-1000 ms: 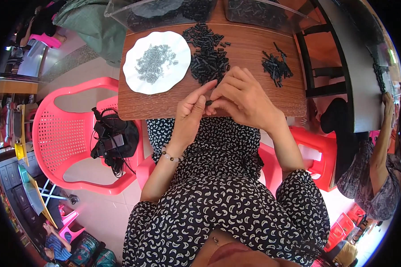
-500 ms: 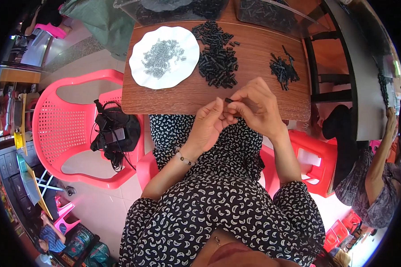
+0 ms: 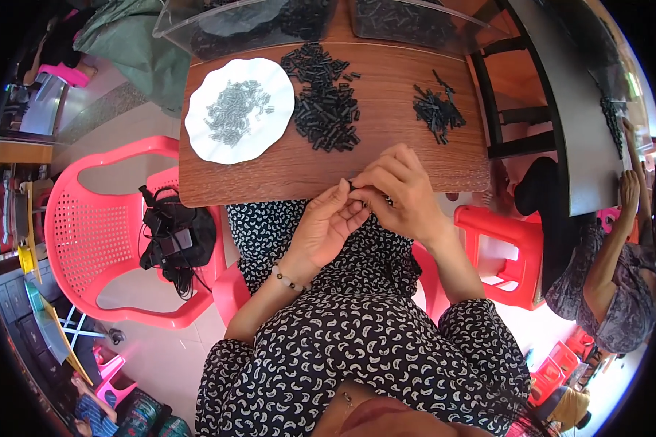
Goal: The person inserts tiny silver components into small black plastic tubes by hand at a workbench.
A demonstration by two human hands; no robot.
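Note:
My left hand, with a beaded bracelet at its wrist, is closed with thumb and fingertips at a small black tubular piece. My right hand pinches the same piece from the other side. Both hands meet just at the near edge of the brown wooden table. Beyond them lies a heap of short black tubes. Left of it, a white scalloped plate bears a pile of small clear pieces. A smaller heap of thin black parts lies on the right.
Two clear plastic bins with black parts stand along the far edge. A pink chair holding a black bag with cables is on the left. On the right are a red stool, a grey-topped table and another person.
The view has shifted, so the table appears lower and further left. My hands stay together, and the black piece is now more covered by my fingertips.

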